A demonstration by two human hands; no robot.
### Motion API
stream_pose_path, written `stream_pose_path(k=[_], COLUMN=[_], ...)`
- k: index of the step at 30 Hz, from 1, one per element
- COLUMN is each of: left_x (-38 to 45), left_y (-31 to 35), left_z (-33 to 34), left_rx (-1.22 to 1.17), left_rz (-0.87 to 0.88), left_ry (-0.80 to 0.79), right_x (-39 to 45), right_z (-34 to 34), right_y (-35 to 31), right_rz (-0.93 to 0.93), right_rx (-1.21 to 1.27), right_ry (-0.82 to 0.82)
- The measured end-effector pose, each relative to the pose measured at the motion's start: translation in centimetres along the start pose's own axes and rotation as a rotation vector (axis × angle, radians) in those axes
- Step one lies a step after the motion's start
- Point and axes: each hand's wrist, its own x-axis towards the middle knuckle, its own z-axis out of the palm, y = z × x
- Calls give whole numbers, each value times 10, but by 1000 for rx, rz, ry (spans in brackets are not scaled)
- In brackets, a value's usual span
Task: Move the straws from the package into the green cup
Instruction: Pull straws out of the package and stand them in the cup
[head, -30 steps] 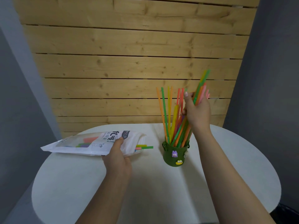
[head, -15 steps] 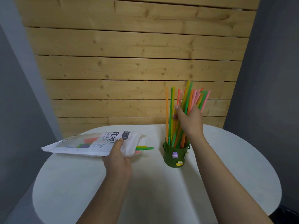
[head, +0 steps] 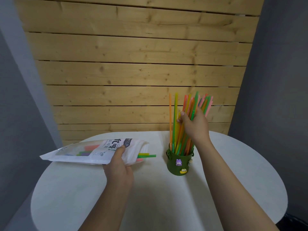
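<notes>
Right hand (head: 194, 125) grips straws (head: 186, 140) standing in the cup (head: 180, 165); left of the cup, left hand (head: 119, 165) pinches the package (head: 93, 152).

The bundle of straws (head: 191, 114) gripped by the right hand (head: 194, 125) is now lowered into the green cup (head: 180, 165), where a second ago it was held tilted above the rim, and is brought upright.

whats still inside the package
Through the package window a few coloured straws show, their ends poking out of its open end. The printed white part and the left hand hide how many remain.
</notes>
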Motion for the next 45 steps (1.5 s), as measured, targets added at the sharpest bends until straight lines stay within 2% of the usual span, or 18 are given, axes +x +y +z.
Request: stream_pose_path(k=[3,10,13,19,22,24,26,30,33,38,45], left_x=[-1,-3,-6,-16,-18,-18,-18,-19,-19,-19,-22], left_y=[0,0,0,-2,-2,-2,-2,0,1,2,1], left_z=[0,-2,-2,1,2,2,1,-1,-2,-1,5], left_rx=[9,27,25,20,6,5,11,62,87,144,333], left_rz=[-6,-22,-25,-66,-81,-79,-72,-46,-30,45,333], left_ry=[-6,1,-3,-33,-59,-81,-94,-117,-120,-163,-216], right_x=[-3,-10,-15,-29,-40,-52,-66,-86,-90,-93,-95], right_z=[-3,-16,-24,-34,-30,-27,-23,-10,-2,12,24], right_y=[-3,-13,-15,-18,-11,-7,-3,2,6,10,4], right_rz=[-8,-144,-212,-541,-688,-706,-630,-206,-35,174,630], right_rx=[-5,100,72,-154,-182,-184,-136,-42,-36,57,437], right_ry=[39,191,229,317,279,225,146,-116,-254,-367,-536])
